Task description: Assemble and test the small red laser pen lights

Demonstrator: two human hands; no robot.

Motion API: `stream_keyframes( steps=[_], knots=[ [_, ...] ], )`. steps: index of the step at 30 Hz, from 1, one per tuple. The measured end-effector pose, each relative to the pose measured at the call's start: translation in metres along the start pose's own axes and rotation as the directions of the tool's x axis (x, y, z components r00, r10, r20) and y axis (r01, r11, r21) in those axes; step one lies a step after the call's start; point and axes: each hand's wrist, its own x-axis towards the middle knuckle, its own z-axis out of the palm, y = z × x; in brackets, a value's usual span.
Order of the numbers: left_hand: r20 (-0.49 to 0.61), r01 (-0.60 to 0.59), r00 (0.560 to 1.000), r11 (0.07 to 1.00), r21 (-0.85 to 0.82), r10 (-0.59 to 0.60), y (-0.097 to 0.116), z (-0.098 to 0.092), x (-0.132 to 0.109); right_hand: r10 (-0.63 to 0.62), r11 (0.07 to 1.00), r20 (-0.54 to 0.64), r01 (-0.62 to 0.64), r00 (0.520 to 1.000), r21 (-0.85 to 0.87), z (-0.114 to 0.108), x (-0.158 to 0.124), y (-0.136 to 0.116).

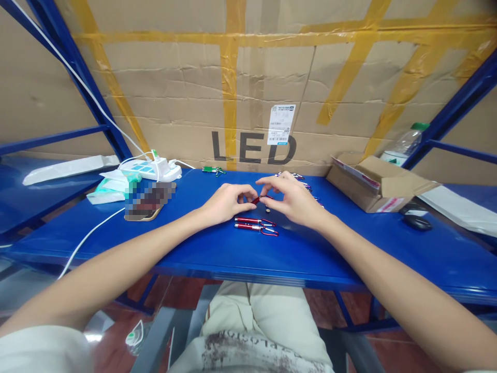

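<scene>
Just above the blue table, the fingers of my left hand [227, 203] are closed around a small red penlight [255, 200], which they mostly hide. My right hand [289, 199] pinches at the right end of that penlight with thumb and finger, its forefinger bent above. Under the right fingertips lies a tiny round silvery piece, perhaps a button cell [267, 211]. Nearer to me, two red penlights [247, 227] with clip straps lie side by side. Several more penlights [291, 176] lie behind my right hand, partly covered by it.
A green penlight [212, 170] lies at the table's back. To the left are a phone [149, 204], a tissue pack [112, 187] and a power strip [143, 168] with cables. An opened cardboard box [382, 184] and a black mouse [417, 223] are at right.
</scene>
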Motion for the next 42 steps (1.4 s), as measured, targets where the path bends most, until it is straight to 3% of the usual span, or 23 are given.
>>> stream_keyframes(
  steps=[9, 16, 23, 27, 32, 37, 42],
  knots=[
    [-0.022, -0.069, 0.997, 0.985, 0.159, 0.073, -0.001, -0.003, 0.000, -0.016, 1.000, 0.024, 0.017, 1.000, -0.004, -0.001, 0.000, 0.000],
    [-0.079, -0.040, 0.996, 0.998, 0.041, 0.043, 0.001, -0.005, 0.000, 0.038, 0.999, -0.066, -0.039, 0.997, -0.015, -0.003, 0.000, 0.003],
    [-0.102, 0.002, 0.995, 1.000, -0.031, -0.005, 0.001, -0.004, 0.001, 0.055, 0.996, -0.008, -0.056, 0.998, -0.065, -0.001, -0.001, 0.007],
    [-0.030, -0.049, 0.998, 0.975, 0.215, 0.057, -0.003, -0.007, 0.000, 0.096, 0.987, 0.004, -0.095, 0.995, -0.129, 0.003, -0.002, 0.015],
    [0.130, -0.208, 0.978, 0.806, 0.554, 0.163, -0.006, -0.010, -0.004, 0.141, 0.973, 0.081, -0.123, 0.987, -0.196, 0.009, -0.004, 0.024],
    [0.157, -0.232, 0.973, 0.735, 0.637, 0.171, -0.006, -0.008, -0.004, 0.094, 0.981, 0.144, -0.067, 0.985, -0.180, 0.010, -0.004, 0.024],
    [0.084, -0.156, 0.988, 0.812, 0.562, 0.132, -0.014, -0.009, -0.002, 0.071, 0.995, 0.159, -0.060, 0.985, -0.075, 0.012, -0.004, 0.021]
  ],
)
